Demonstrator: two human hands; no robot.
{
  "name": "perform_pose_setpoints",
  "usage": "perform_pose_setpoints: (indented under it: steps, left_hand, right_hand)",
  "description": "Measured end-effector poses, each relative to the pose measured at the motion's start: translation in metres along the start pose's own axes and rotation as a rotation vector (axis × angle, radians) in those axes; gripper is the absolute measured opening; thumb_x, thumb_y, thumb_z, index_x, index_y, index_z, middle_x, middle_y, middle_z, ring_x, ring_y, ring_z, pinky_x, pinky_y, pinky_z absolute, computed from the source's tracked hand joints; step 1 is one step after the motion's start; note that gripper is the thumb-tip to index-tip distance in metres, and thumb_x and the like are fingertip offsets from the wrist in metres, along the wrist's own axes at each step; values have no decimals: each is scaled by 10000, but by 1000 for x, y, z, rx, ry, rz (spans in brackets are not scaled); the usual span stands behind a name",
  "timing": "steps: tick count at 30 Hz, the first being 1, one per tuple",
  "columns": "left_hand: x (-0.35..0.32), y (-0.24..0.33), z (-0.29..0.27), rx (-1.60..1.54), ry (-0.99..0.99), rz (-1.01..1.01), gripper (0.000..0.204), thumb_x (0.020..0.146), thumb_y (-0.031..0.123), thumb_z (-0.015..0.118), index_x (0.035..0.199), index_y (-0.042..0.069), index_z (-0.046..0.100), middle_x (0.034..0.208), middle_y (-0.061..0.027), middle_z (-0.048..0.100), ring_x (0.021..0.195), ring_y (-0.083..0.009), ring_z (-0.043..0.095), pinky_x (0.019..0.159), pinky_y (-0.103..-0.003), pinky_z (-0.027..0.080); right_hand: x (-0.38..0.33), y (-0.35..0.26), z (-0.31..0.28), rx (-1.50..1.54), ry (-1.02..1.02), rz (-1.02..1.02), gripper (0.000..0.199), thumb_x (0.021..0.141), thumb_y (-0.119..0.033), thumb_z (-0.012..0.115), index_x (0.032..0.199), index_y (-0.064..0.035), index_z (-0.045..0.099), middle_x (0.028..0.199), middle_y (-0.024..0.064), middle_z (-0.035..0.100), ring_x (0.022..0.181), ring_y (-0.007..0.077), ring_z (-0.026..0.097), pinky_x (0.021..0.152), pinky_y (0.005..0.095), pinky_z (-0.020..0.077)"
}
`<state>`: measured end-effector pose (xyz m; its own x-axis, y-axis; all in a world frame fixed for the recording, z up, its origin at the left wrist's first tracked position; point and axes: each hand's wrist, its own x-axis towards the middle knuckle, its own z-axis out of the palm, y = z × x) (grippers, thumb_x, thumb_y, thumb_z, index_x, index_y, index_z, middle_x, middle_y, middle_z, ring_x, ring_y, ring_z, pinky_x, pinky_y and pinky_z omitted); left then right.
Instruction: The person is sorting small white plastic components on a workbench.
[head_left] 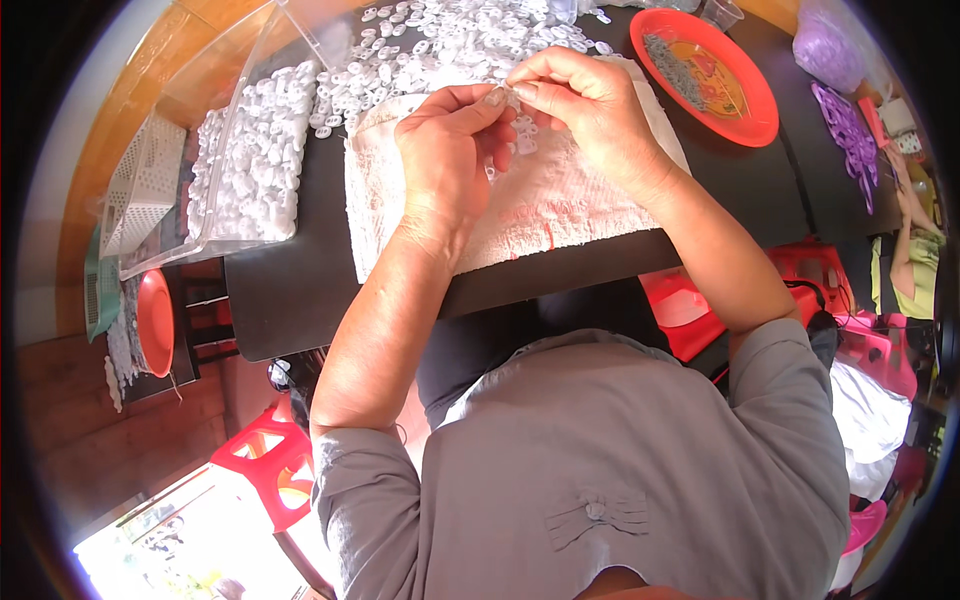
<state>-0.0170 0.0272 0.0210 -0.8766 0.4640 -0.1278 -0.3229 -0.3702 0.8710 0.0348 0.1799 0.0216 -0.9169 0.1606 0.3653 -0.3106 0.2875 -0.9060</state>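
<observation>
Above the far part of a white towel (590,200), my two hands meet at the fingertips. My left hand (447,145) is closed in a pinch, thumb against forefinger. From the other side my right hand (590,105) pinches at the same spot. A small white plastic piece shows between the fingertips, mostly hidden by them. A few loose white oval pieces (524,135) lie on the towel just beneath the hands. Beyond them spreads a large heap of similar white pieces (430,45), with small holes in them.
At the left a clear plastic bin (205,240) holds many small white parts (255,150). A red-orange plate (765,125) with grey bits stands on the black table (290,310) at the far right. Purple straps (848,140) lie beyond it. Red stools (265,460) stand below.
</observation>
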Motion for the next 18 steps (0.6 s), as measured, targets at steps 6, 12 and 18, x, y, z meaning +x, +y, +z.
perform_pose_setpoints:
  steps: [6, 12, 18]
  left_hand:
    - [1, 1, 1, -14, 2, -16, 111, 892, 26, 617, 964, -56, 597, 776, -126, 652, 584, -159, 591, 468, -260, 437]
    - [-1, 2, 4, 27, 11, -7, 66, 879, 8, 623, 904, -53, 612, 749, -124, 654, 559, -146, 582, 436, -250, 427]
    - [-4, 0, 6, 82, 52, 5, 48, 881, 8, 619, 871, -39, 613, 737, -106, 647, 550, -127, 563, 432, -239, 410]
  right_hand:
    - [1, -3, -1, 51, -15, 56, 63, 893, -46, 593, 900, 7, 625, 735, 13, 614, 693, 70, 553, 629, 239, 460]
    - [4, 8, -3, -43, -17, -25, 56, 876, -56, 625, 878, 0, 618, 720, 19, 605, 681, 69, 549, 621, 242, 459]
    - [0, 3, 2, -49, -3, -1, 42, 863, -37, 630, 846, 1, 621, 687, 21, 604, 633, 68, 552, 572, 242, 448]
